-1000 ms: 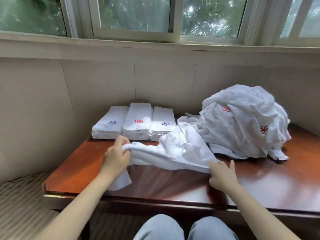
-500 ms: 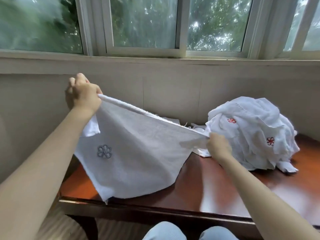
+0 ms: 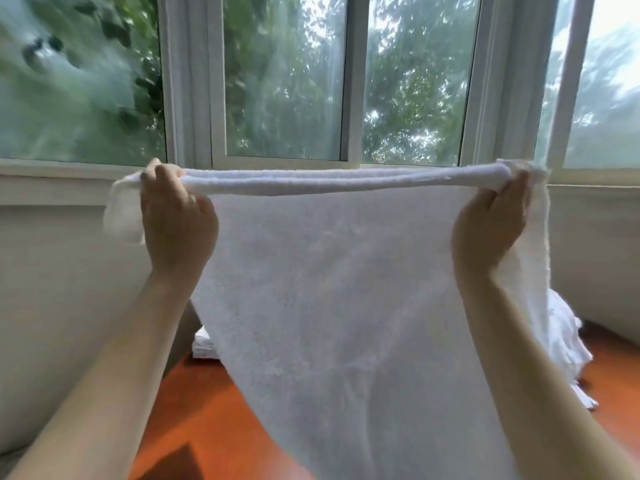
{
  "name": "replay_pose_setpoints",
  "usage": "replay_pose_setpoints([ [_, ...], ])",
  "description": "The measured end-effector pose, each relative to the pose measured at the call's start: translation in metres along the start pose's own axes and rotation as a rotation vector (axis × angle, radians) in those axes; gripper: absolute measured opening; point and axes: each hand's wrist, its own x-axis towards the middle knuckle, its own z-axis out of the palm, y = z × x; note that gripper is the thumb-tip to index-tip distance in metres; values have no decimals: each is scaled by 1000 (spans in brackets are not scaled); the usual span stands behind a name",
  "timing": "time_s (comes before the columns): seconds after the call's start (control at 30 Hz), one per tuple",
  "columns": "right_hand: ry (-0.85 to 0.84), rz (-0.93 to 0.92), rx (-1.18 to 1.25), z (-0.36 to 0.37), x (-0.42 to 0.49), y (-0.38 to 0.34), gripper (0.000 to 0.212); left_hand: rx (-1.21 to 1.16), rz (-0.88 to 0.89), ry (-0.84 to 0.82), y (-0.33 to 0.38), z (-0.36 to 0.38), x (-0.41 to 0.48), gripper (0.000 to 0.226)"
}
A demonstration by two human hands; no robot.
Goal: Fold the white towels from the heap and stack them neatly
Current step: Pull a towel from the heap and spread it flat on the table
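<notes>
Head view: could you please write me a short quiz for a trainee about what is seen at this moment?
1. True or false: the held towel lies flat on the table.
2. Its top edge is: A) hanging slack, B) stretched straight, C) bunched up.
3. On which side of it does the heap peek out?
Key: 1 false; 2 B; 3 right.

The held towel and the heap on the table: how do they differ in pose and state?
The held towel hangs in the air, spread out; the heap lies crumpled on the table. The left hand and the right hand grip the held towel's top edge, pulled straight; no hand touches the heap. The held towel shows almost whole; the heap is mostly hidden behind it. Both are white cloth.
</notes>
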Motion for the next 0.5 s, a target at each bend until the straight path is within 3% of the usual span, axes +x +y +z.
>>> replay_pose_setpoints([
  [0.07,-91,-20,-57,10,-12,22,39,40,-8,-80,-14,27,-8,36],
  [0.13,-338,-41,-248,20,-35,60,51,96,-78,-255,-29,59,-25,37],
  [0.23,-920,74,-510,18,-92,128,82,241,-133,-736,-54,103,-75,66],
  [0.37,-1527,180,-821,-22,-199,208,67,319,-192,-1319,-89,127,-186,72],
  [0.43,-1671,223,-906,-44,-242,231,56,352,-231,-1528,-108,126,-245,69],
  [0.5,-1644,223,-972,-55,-266,244,53,442,-200,-1573,-122,121,-288,64],
])
